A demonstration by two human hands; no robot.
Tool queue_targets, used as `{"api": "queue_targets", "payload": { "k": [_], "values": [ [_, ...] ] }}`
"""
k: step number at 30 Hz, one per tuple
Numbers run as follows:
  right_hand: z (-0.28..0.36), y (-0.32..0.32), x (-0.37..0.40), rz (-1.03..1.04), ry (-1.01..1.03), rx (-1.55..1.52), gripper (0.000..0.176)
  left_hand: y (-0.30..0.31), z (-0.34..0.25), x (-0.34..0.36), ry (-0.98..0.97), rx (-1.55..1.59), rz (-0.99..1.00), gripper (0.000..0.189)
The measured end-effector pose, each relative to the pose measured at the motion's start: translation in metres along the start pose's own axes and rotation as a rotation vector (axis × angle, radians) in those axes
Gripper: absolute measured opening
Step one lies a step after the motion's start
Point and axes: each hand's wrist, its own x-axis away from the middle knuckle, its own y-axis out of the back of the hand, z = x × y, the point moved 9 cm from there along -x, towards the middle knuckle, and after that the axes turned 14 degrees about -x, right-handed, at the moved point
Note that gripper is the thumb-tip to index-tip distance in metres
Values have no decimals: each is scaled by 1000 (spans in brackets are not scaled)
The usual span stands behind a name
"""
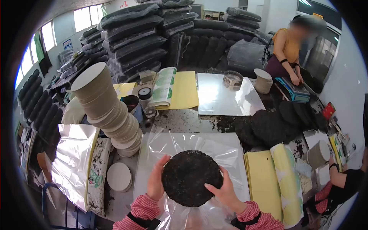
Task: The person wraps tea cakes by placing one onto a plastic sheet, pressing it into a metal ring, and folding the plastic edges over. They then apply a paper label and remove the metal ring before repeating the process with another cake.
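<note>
Between my two hands is a round, black-brown cake of what looks like dried seaweed (191,178). My left hand (156,180) grips its left edge, with the thumb near the upper rim and the other fingers partly hidden. At the lower right edge my right hand (227,191) holds it, the thumb lying on the top face. Under the cake, clear plastic film (224,151) covers a white board (239,168). Several more dark cakes (268,128) lie piled at the right rear of the table.
A tall leaning stack of pale round discs (111,113) rises at left, beside a single disc stack (119,177) and silvery film (73,165). Yellow sheets with round labels (264,180) lie right. A metal plate (226,99) bears a ring (233,79). Co-workers (287,50) work at right.
</note>
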Motion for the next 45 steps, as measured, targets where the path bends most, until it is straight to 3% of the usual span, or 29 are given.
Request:
{"api": "queue_targets", "payload": {
  "k": [1,2,4,5,6,8,9,10,12,13,14,15,16,18,19,24,26,27,28,30,31,33,34,36,37,42,44,45],
  "values": [
    [1,-8,4,-10,35,93,85,21,-1,16,71,189,-201,40],
    [2,-8,8,-5,19,105,85,16,-15,21,15,-226,-171,41],
    [4,-20,0,158,-119,344,86,4,16,26,69,-318,-151,48],
    [36,-22,-2,128,91,479,69,5,20,28,33,-295,-174,50],
    [42,-28,-11,127,98,483,69,5,16,28,40,-320,-164,50],
    [81,-41,-12,10,452,885,36,3,15,27,5,-367,-198,50],
    [66,-68,-14,253,586,868,14,0,15,28,11,-359,-183,50],
    [44,-93,-18,391,533,961,9,-1,15,24,14,-377,-178,50],
    [-12,-119,-24,479,387,1322,8,-1,8,24,14,-399,-169,49],
    [-11,-115,-22,456,387,1234,7,1,5,24,55,-379,-136,50],
    [-7,-108,-23,449,396,1149,8,2,7,22,102,-354,-120,50],
    [8,-101,-25,465,354,873,18,2,8,23,78,-341,-154,49],
    [27,-96,-23,520,496,785,54,0,13,25,102,-330,-155,49],
    [36,-91,-27,580,475,951,93,-1,10,21,59,-380,-211,48],
    [7,-89,-25,671,377,937,115,-4,7,20,44,-450,-217,48],
    [-14,-105,-14,765,391,999,114,-2,-19,6,43,-902,-142,57],
    [-20,-104,-17,778,370,1007,114,-20,-28,-4,-217,-856,225,73],
    [-24,-108,-18,776,353,1032,114,-28,-15,-5,-222,-782,435,94],
    [-27,-111,-16,774,340,1059,113,-39,-6,-7,-172,-972,654,104],
    [-42,-111,-19,799,286,1028,117,-52,-2,-11,-164,-1103,837,107],
    [-49,-111,-18,807,260,993,118,-58,-4,-15,-169,-1105,838,107],
    [-56,-108,-18,795,207,949,121,-67,20,-10,-1,-1276,966,71],
    [-59,-111,-17,797,186,942,121,-79,35,-1,0,-1263,985,71],
    [-66,-114,-16,749,195,1174,119,-79,29,-8,-115,-1444,427,38],
    [-68,-117,-14,702,230,1207,116,-79,19,-4,-215,-1510,305,26],
    [-54,-115,-18,659,246,1117,109,-53,5,-3,-111,-1254,475,41],
    [-45,-107,-15,723,113,1128,102,-40,-45,11,-504,-955,328,50],
    [-20,-103,-14,650,106,1133,77,-32,-56,15,-505,-826,289,31]
  ]
}}
